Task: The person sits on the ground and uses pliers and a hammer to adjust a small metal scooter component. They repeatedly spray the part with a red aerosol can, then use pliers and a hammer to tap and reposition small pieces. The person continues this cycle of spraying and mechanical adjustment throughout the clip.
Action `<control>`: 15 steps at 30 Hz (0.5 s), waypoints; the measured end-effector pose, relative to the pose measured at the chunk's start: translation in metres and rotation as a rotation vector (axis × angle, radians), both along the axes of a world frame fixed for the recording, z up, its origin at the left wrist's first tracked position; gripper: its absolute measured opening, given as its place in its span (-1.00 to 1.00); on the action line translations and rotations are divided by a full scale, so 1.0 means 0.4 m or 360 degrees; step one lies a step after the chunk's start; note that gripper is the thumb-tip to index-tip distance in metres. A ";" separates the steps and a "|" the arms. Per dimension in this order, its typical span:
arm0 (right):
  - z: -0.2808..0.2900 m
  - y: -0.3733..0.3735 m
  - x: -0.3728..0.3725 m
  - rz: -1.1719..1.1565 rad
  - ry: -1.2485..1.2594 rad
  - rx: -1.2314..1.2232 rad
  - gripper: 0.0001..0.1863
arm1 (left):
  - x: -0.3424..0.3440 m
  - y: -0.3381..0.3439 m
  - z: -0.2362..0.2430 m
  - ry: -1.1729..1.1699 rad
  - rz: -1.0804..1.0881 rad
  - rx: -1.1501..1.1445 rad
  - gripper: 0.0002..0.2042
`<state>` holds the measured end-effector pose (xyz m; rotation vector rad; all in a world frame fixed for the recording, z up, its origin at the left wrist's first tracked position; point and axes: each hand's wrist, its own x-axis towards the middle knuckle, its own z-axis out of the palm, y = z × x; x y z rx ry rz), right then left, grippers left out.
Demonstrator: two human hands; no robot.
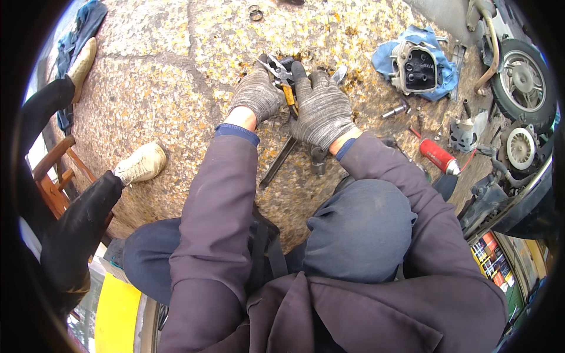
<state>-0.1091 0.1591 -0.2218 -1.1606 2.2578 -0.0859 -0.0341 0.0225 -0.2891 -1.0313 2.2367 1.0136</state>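
Both my hands wear grey knitted gloves and are close together over the speckled stone ground. A pair of pliers (283,75) with silver jaws and an orange-yellow handle lies between them. My right hand (322,113) is closed around the handle side. Curled at the jaws is my left hand (256,94); whatever its fingers grip is hidden. A small dark cylindrical part (287,60) shows by the jaws and my right fingertips. Beyond the right hand, a shiny metal end (339,73) sticks out. Below the hands lie a dark metal bar (278,163) and a hammer-like metal tool (318,161).
At right are an engine cylinder head (419,66) on a blue cloth (445,78), a socket tool (395,110), a red spray can (438,156) and a wheel (521,79). Another person's shoe (143,163) is at left. Small rings (255,13) lie at the far edge.
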 end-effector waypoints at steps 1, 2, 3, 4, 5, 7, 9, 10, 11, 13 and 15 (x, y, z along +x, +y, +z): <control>-0.009 0.001 -0.003 0.0014 -0.0018 -0.0028 0.00 | 0.001 -0.001 -0.003 0.0031 0.0022 -0.0001 -0.61; -0.013 0.001 -0.003 -0.0031 -0.0097 0.0032 0.00 | -0.003 0.000 -0.006 0.0061 0.0058 0.0073 -0.62; -0.014 -0.002 -0.003 -0.0051 -0.0142 0.0059 0.00 | 0.001 -0.001 -0.003 0.0121 0.0136 0.0104 -0.62; -0.012 -0.001 -0.006 -0.0083 -0.0142 0.0035 0.00 | -0.004 0.001 -0.004 0.0201 0.0204 0.0152 -0.63; -0.011 -0.005 -0.009 0.0040 -0.0067 0.0094 0.00 | 0.002 -0.001 -0.001 0.0228 0.0158 0.0286 -0.58; 0.003 -0.011 -0.013 0.0062 -0.0026 0.0112 -0.01 | 0.002 -0.001 -0.002 0.0036 0.0111 0.0110 -0.56; 0.012 -0.010 -0.015 0.0130 -0.0009 0.0145 -0.03 | 0.005 0.005 -0.018 0.0211 0.0216 0.0238 -0.57; 0.012 -0.007 -0.014 0.0098 -0.0014 0.0064 -0.04 | 0.009 0.005 -0.033 0.0148 0.0195 0.0232 -0.61; 0.008 -0.003 -0.011 0.0071 -0.0037 0.0077 -0.04 | 0.015 0.002 -0.054 0.0183 0.0169 0.0241 -0.61; -0.010 0.010 -0.006 0.0046 -0.0073 0.0049 -0.03 | 0.035 0.005 -0.100 0.0224 0.0137 0.0295 -0.63; -0.032 0.015 0.001 0.0010 0.0055 -0.0036 -0.04 | 0.043 0.001 -0.130 0.0202 0.0135 0.0323 -0.68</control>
